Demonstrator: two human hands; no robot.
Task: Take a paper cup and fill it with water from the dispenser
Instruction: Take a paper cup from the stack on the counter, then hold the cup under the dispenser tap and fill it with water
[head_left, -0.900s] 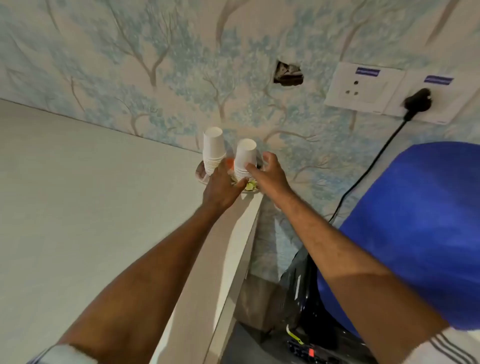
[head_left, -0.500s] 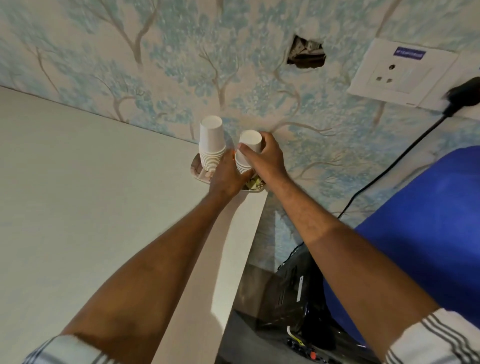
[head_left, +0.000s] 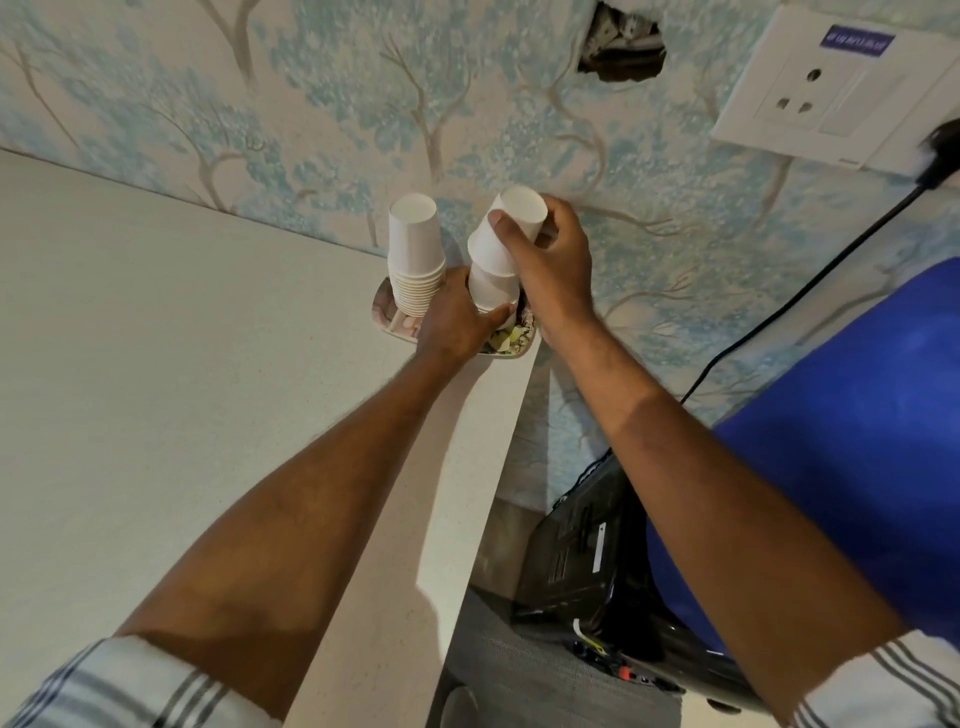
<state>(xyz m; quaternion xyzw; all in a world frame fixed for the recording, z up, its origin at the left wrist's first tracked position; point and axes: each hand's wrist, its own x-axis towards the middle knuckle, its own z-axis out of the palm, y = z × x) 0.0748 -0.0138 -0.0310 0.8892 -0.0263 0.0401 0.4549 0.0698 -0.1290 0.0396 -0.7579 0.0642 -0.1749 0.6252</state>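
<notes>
Two stacks of upside-down white paper cups stand on a small patterned tray (head_left: 383, 316) at the counter's far right corner. My right hand (head_left: 553, 270) grips the top paper cup (head_left: 511, 228), tilted and lifted partly off the right stack (head_left: 491, 291). My left hand (head_left: 457, 317) clasps the base of that right stack and holds it down. The left stack (head_left: 415, 254) stands untouched beside it. The water dispenser's blue bottle (head_left: 857, 467) is at the right, on a black body (head_left: 582, 561) below counter level.
A pale counter (head_left: 182, 389) runs along the tree-patterned wall. A white socket plate (head_left: 826, 88) sits at the upper right, with a black plug and cable (head_left: 810, 296) running down behind the dispenser. There is a hole in the wall (head_left: 621, 47) above the cups.
My right hand has closed on the top cup and pulled it up and tilted it away from the right stack. The camera has moved closer.
</notes>
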